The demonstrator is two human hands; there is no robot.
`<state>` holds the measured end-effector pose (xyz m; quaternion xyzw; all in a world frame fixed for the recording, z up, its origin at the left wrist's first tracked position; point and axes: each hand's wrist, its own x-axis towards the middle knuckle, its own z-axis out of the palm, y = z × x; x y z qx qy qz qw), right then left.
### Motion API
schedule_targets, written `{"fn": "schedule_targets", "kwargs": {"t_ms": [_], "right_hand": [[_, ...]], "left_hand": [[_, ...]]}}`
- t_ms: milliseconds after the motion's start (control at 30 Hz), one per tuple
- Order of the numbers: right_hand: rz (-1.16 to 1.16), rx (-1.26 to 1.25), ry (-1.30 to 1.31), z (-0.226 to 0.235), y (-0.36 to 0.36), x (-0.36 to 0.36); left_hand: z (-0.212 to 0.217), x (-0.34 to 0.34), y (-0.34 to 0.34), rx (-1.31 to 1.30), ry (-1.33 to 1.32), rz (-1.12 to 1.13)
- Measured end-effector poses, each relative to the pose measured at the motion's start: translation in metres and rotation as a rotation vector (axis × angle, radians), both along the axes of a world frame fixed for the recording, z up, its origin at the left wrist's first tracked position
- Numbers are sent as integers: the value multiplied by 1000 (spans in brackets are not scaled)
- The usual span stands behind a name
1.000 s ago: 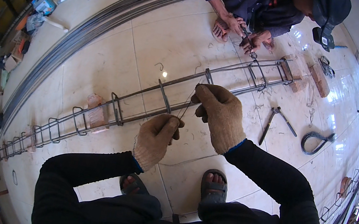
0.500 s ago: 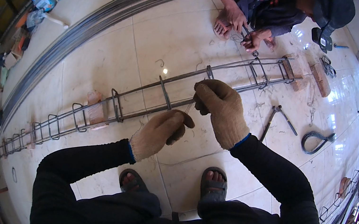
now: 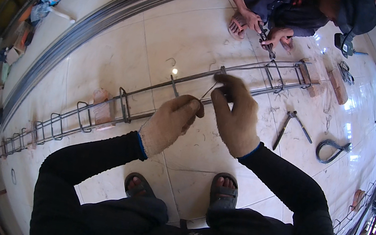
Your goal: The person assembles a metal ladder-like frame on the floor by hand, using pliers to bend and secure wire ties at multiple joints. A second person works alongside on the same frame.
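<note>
Both my hands wear tan work gloves. My left hand [image 3: 172, 122] is closed, pinching a thin tie wire [image 3: 208, 91] whose free end slants up toward my right hand. My right hand [image 3: 235, 115] is just right of it, thumb and fingers apart, close to the wire's tip; I see nothing held in it. Beneath both hands runs a long rebar cage [image 3: 145, 88] of parallel rods with square stirrups, lying from far right to lower left. A stirrup [image 3: 174, 86] stands beside my left fingers, and my hands hide part of the cage.
Brick blocks [image 3: 101, 104] prop the cage. A bundle of long rods [image 3: 84, 23] curves behind it. Pincers [image 3: 290, 118] and a wire coil [image 3: 332, 150] lie to the right. Across the cage a co-worker's hands [image 3: 276, 34] hold a dark tool at its far end. My sandalled feet [image 3: 223, 194] stand close.
My right hand has opened its pinch and its fingers have spread. My left hand has risen slightly, still on the wire. The co-worker's hands have shifted with the tool.
</note>
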<state>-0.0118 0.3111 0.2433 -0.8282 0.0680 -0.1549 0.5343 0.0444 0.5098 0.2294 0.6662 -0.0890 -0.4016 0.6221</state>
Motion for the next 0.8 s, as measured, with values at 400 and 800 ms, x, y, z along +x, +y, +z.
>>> {"fn": "schedule_targets", "kwargs": {"t_ms": [400, 800], "right_hand": [[440, -791, 339, -5, -2, -12], [717, -721, 436, -35, -20, -23]], "left_hand": [[-43, 5, 16, 257, -583, -184], [-71, -36, 28, 234, -596, -221]]}}
